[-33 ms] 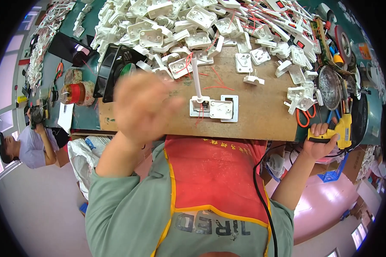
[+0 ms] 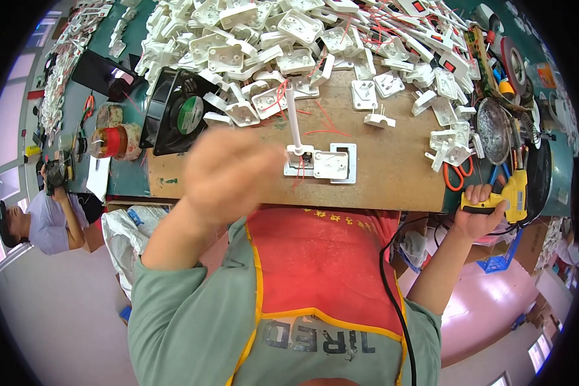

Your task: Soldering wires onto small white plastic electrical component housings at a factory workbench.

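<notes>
My left hand (image 2: 235,170) is smeared by motion above the board, just left of a small metal jig (image 2: 350,170), so its fingers cannot be read. In the jig lies a white plastic housing (image 2: 331,165) beside a white part with a tube (image 2: 293,122) standing upright from it. Thin red wires (image 2: 299,174) hang over that part. At the right, my right hand (image 2: 479,212) is closed around the handle of a yellow gun-shaped tool (image 2: 516,196), which rests near the table's edge.
White plastic housings (image 2: 257,38) are heaped along the back. A black fan (image 2: 180,112) and a jar with a red band (image 2: 114,139) stand left. At right are orange-handled scissors (image 2: 455,178) and a round metal dish (image 2: 494,132). Another person (image 2: 51,219) sits far left.
My left hand has moved a little right and down, toward the jig, uncovering more of the fan. My right hand and the yellow tool stay in place.
</notes>
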`<state>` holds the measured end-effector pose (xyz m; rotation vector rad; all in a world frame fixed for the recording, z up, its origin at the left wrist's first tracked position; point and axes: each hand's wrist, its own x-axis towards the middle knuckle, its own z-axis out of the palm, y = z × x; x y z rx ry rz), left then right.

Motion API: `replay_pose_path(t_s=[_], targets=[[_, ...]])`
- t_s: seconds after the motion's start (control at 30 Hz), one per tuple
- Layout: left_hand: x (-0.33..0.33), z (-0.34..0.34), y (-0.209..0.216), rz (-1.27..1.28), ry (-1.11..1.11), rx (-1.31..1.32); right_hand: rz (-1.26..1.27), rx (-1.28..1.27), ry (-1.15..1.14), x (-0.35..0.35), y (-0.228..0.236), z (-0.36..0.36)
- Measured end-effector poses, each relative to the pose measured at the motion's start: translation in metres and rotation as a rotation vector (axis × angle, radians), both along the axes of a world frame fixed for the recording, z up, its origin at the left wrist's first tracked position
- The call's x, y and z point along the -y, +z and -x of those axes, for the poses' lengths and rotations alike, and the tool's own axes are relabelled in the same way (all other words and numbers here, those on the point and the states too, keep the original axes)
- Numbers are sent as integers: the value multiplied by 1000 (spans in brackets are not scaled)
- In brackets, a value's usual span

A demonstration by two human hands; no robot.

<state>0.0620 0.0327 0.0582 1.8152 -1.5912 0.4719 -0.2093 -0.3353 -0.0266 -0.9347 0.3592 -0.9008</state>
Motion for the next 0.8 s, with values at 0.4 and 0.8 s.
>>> replay_pose_path(t_s=[0.4,0.8], targets=[[19,29,11,-746,-209,58,-98,12,-29,-12,-3,-1],[31,49,-15,-303,31,-430,-74,-12,-22,-12,0,-2]])
